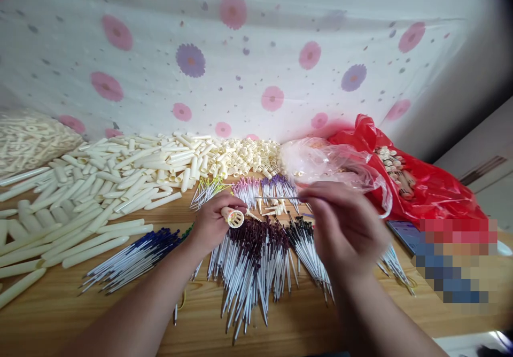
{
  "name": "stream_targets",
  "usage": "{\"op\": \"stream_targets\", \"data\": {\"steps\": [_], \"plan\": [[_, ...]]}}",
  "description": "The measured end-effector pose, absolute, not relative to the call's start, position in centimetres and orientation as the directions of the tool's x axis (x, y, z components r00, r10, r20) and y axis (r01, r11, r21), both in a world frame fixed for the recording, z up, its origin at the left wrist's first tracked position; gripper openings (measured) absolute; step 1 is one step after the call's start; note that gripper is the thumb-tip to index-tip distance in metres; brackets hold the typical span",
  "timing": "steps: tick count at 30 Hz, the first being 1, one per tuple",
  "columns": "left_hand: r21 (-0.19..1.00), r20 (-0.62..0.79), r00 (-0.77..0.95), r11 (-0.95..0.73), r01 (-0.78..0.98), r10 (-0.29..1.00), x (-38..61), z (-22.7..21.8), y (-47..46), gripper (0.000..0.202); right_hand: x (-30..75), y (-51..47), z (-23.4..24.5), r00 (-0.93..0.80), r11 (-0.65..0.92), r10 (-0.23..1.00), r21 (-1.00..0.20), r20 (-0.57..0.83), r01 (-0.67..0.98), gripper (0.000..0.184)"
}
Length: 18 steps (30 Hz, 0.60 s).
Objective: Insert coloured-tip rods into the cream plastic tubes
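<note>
My left hand is closed around a cream plastic pen part with a slotted, cage-like open end facing me. In my right hand, a thin pen refill is pinched between thumb and fingers, its free end pointing left toward the pen part without touching it. Below and between the hands lies a fan of white refills with dark maroon ends. Black-ended refills lie under my right hand, while blue-ended refills are left of my left wrist. Small cream pieces sit behind the fan.
Cream pen barrels pile up at left, with slotted pieces at the back. Yellow, pink and purple refills stand in bunches. A clear bag, a red bag and a phone are at right. Another filled bag lies far left.
</note>
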State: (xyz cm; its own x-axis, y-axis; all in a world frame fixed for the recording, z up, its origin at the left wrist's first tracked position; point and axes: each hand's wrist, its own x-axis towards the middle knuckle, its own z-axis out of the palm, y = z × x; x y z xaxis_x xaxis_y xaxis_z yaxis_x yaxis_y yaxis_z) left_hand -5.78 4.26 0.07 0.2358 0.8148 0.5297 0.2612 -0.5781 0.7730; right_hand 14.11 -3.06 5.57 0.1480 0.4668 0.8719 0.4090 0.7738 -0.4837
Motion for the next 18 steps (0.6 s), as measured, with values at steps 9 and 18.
{"op": "stream_targets", "data": {"steps": [9, 18], "plan": [[0.772, 0.501, 0.281, -0.570, 0.282, 0.818, -5.1, 0.4, 3.6, 0.027, 13.9, -6.1, 7.1, -0.271, 0.893, 0.365, -0.252, 0.891, 0.374, 0.034], [0.754, 0.543, 0.280, -0.606, 0.253, 0.792, -4.9, 0.2, 3.8, 0.019, 12.2, -4.4, 5.8, -0.166, 0.865, 0.395, -0.306, 0.903, 0.398, 0.025]]}}
